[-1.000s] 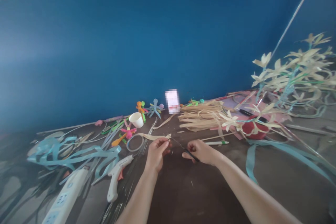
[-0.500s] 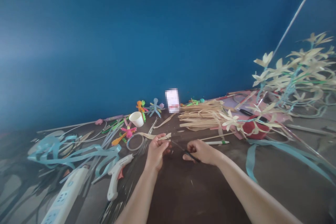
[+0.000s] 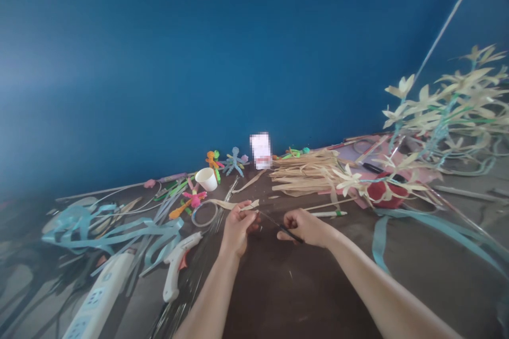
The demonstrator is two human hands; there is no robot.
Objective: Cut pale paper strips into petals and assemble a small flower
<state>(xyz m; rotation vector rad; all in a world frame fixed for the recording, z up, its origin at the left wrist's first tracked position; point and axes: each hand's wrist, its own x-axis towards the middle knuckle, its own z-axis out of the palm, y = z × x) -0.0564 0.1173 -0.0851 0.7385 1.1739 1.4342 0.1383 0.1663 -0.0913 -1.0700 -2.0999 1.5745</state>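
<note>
Near the middle of the dark table, my left hand [image 3: 240, 226] pinches a pale cream strip [image 3: 225, 204], whose short end sticks out past the fingertips. To its right, my right hand [image 3: 304, 228] is closed round the dark handle of a thin tool [image 3: 292, 234]. The tool's slender front part points up and left toward the left fingertips; whether it touches the strip is too small to tell. A roll of tape [image 3: 204, 215] lies just left of my left hand. Behind both hands is a bundle of tan strips [image 3: 306, 174].
A white glue gun [image 3: 178, 262], a power strip [image 3: 99, 294] and blue ribbon [image 3: 119, 233] lie at the left. A white cup [image 3: 206, 179] stands behind. Cream flowers [image 3: 449, 111] rise at the right, near a red object [image 3: 385, 193]. A blue wall [image 3: 238, 53] borders the table.
</note>
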